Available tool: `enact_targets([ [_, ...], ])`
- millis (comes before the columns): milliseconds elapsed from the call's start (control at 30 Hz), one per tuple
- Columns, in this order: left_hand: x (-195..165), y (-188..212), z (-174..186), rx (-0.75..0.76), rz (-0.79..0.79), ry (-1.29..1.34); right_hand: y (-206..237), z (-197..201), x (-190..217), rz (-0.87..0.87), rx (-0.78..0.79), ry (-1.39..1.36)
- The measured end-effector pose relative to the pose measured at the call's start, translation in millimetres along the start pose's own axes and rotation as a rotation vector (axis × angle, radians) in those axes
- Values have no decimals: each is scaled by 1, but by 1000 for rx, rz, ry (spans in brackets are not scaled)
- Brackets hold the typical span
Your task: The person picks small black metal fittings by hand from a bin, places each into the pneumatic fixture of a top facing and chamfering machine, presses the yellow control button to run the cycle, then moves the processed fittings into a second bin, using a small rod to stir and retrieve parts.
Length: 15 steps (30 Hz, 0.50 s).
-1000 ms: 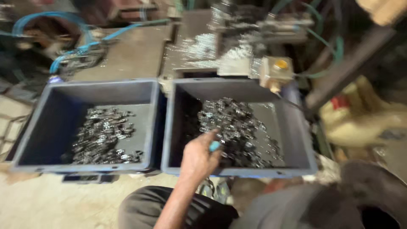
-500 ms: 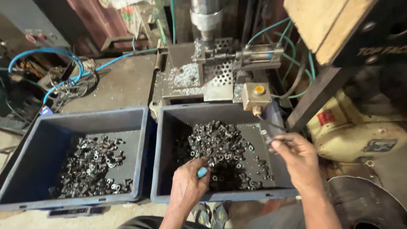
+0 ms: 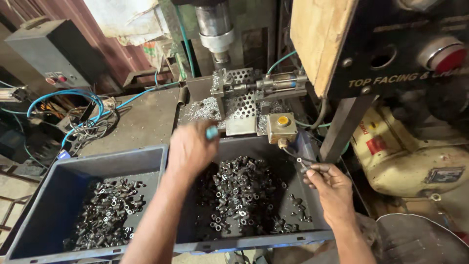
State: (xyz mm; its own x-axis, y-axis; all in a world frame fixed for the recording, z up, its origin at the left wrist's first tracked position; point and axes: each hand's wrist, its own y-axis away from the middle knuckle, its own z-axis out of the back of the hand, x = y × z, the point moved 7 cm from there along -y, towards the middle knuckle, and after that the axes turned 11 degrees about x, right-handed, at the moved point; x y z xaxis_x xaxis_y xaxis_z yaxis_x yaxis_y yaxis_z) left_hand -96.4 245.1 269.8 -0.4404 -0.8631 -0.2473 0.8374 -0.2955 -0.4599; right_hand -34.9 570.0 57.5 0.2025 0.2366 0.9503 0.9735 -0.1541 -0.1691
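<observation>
Left hand point(image 3: 191, 149) grips teal-tipped tool point(image 3: 212, 132), tip pointing up-right.

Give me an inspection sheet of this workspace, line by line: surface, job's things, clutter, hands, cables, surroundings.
Surface: grey steel bench, dusty, metal chips beside the perforated fixture.
Job's things: right bin and left bin, each holding small dark metal parts.
Clutter: loose wires piled on the bench.
Hands: left hand raised over the right bin, teal piece in its fingers; right hand pinches a small metal part.
Cables: blue hoses looping at left.
Surroundings: drill spindle, grey control box, yellow button box.
</observation>
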Motion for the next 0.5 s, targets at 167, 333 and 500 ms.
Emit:
enact_targets([
  [167, -9, -71, 26, 106, 39, -213, 0, -1, 2, 9, 5, -19],
  [333, -20, -100, 11, 188, -11, -385, -1, -2, 0, -33, 14, 17],
  [500, 8, -102, -11, 147, -2, -159, -2, -3, 1, -21, 25, 31],
])
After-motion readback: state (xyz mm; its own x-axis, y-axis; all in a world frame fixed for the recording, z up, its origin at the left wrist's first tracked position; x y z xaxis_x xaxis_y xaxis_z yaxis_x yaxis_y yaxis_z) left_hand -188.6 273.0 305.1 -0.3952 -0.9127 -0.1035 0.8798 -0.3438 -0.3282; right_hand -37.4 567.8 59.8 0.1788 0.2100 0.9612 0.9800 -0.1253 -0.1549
